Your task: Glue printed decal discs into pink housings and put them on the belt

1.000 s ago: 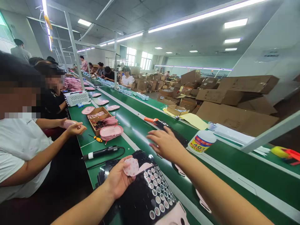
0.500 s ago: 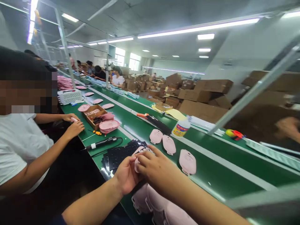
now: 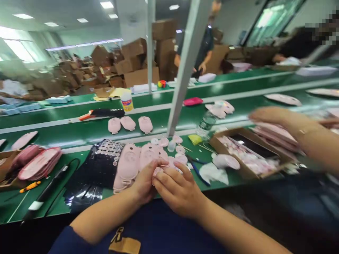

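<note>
My left hand (image 3: pixel 147 180) and my right hand (image 3: pixel 179 187) meet close to my body, fingers closed around a small pale pink part (image 3: pixel 158 171). Most of that part is hidden by the fingers. Just beyond them lie pale pink oval shells (image 3: pixel 129 160) on the green bench, with small round pink pieces (image 3: pixel 180 149) to their right. To the left, dark plastic sheets (image 3: pixel 99 173) carry rows of small round discs (image 3: pixel 109 147). Blue-handled pliers (image 3: pixel 197 173) and a crumpled white wad (image 3: pixel 214 173) rest right of my right hand.
A cardboard box (image 3: pixel 261 173) of pink parts stands right, with another person's arm (image 3: pixel 293 130) reaching over it. A metal post (image 3: pixel 182 70) rises ahead. Nearby are a clear bottle (image 3: pixel 206 125), a white bottle (image 3: pixel 127 102) and a black cylindrical tool (image 3: pixel 49 192).
My view has swung to the right, bringing the pliers, cardboard box and round pieces into sight. Both hands stay together around the small pink part.
</note>
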`<action>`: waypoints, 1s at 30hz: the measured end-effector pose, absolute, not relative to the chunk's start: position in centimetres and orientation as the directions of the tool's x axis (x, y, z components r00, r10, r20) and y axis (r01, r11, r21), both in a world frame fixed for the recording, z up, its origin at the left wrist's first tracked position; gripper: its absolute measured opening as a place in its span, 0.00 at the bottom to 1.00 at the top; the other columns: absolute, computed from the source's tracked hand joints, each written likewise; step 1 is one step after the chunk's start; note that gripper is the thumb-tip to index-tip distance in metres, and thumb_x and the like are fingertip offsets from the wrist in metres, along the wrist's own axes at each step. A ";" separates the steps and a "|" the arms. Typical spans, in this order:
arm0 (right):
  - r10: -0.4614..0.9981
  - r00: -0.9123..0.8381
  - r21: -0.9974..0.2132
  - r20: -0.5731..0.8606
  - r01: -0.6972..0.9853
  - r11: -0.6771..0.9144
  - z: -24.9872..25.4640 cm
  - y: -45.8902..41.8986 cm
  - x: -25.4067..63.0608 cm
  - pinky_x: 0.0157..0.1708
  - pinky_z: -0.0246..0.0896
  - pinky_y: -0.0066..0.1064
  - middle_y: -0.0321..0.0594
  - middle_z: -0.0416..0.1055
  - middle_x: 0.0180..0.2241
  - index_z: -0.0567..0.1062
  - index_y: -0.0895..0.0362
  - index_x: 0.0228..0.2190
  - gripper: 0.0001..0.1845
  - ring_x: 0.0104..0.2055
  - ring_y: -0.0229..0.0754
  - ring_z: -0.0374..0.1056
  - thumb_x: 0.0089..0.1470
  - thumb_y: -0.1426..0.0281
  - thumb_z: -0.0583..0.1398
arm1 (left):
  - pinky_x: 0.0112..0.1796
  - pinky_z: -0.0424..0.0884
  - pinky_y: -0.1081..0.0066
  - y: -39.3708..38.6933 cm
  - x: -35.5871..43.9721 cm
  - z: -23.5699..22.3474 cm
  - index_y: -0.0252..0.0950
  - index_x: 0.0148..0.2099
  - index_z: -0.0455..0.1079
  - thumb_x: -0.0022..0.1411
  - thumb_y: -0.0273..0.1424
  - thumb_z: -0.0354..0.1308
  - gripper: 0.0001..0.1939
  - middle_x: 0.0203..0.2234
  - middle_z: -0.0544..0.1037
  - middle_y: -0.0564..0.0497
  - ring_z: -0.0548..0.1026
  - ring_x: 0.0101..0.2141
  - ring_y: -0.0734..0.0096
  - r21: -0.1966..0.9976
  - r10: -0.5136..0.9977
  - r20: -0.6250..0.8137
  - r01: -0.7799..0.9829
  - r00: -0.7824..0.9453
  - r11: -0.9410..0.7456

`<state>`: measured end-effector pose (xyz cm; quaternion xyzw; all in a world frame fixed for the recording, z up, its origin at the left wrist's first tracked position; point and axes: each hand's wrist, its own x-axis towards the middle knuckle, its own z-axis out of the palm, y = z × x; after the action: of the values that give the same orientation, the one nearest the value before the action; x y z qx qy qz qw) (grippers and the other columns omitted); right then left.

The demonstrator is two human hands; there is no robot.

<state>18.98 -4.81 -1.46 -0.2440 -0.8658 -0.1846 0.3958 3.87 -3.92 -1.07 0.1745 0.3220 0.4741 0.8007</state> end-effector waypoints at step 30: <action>0.691 -0.548 -0.468 0.471 0.508 0.723 -12.8 4.2 30.7 0.68 0.41 0.51 0.40 0.79 0.42 0.77 0.51 0.43 0.11 0.44 0.47 0.73 0.67 0.68 0.55 | 0.43 0.73 0.57 -2.4 -4.1 -2.4 0.37 0.50 0.76 0.62 0.42 0.56 0.19 0.47 0.80 0.42 0.78 0.40 0.54 0.304 0.814 0.055 0.787 -0.578 0.538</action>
<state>30.72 4.22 -12.81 -0.3450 -0.8687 0.1397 0.3268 -4.13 -2.38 -2.36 0.4571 0.8756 0.1492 0.0468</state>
